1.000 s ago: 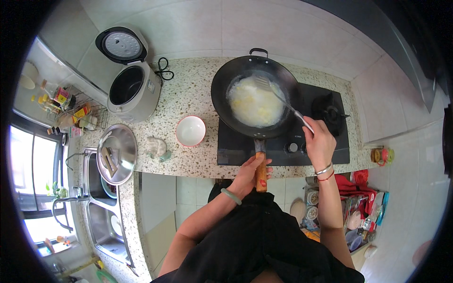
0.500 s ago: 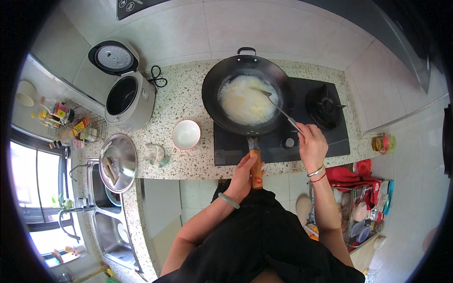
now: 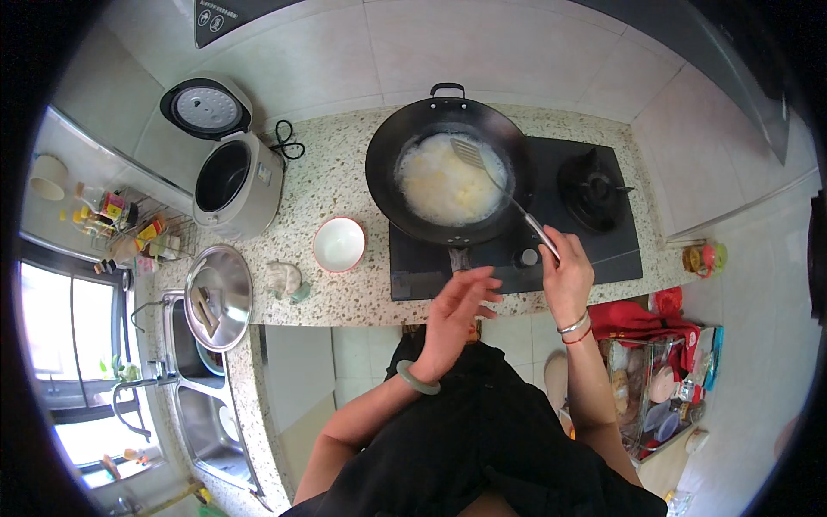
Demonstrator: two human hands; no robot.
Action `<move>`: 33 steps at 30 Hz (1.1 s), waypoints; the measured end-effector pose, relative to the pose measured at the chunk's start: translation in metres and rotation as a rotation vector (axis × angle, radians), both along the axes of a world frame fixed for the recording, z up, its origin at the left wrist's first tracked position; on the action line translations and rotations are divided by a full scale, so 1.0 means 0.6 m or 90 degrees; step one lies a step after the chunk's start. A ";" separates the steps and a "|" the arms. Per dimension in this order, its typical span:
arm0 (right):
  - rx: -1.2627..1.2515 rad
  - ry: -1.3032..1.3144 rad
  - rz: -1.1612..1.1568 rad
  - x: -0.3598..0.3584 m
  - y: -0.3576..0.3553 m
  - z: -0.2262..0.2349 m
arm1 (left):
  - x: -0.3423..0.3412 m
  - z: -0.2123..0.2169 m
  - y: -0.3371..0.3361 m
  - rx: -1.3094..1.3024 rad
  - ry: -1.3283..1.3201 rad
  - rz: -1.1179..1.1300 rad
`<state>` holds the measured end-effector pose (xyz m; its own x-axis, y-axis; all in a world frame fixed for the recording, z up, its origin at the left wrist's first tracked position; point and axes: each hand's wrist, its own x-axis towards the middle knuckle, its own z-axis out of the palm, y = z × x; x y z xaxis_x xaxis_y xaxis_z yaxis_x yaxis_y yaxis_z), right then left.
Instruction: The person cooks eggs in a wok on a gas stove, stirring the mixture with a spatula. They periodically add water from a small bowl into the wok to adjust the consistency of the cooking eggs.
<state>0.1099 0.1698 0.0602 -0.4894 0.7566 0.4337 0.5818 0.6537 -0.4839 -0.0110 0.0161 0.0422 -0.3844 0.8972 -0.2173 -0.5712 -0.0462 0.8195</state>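
A black wok (image 3: 379,172) stands on the left burner, with whitish, bubbling liquid and pale yellow pieces (image 3: 444,189) in it. My right hand (image 3: 567,269) is closed round the handle of a slotted metal spatula (image 3: 536,226). The spatula's slotted blade is raised into view over the right part of the liquid. Above the wok's wooden handle, which it mostly hides, my left hand (image 3: 455,314) has its fingers spread and holds nothing. Left of the stove, a white bowl with a red rim (image 3: 339,245) sits on the counter.
An open rice cooker (image 3: 245,194) stands at the back left, its cord beside it. A metal lid (image 3: 226,297) lies near the double sink (image 3: 211,439). The second burner (image 3: 594,194) is to the wok's right. A rack of packages (image 3: 655,388) stands at the lower right.
My left hand has let go of the wok's wooden handle and opened above it. The spatula's blade has come up out of the liquid, its slots now showing.
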 end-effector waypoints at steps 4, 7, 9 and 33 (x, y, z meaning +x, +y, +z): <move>-0.018 -0.006 0.002 -0.005 -0.010 0.003 | 0.034 0.005 0.043 -0.022 -0.172 -0.074; 0.017 -0.033 0.012 -0.013 -0.024 0.007 | 0.049 -0.008 0.071 -0.058 -0.244 -0.071; 0.049 -0.051 0.030 -0.016 -0.032 0.007 | 0.048 -0.020 0.081 -0.051 -0.289 -0.103; -0.130 0.011 0.259 -0.003 -0.097 0.011 | 0.009 -0.040 0.072 -0.050 -0.123 -0.060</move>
<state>0.1082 0.1115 0.0666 -0.7588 0.5748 0.3063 0.2875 0.7176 -0.6344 -0.0055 0.0595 0.0182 -0.2433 0.9049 -0.3493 -0.7169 0.0748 0.6932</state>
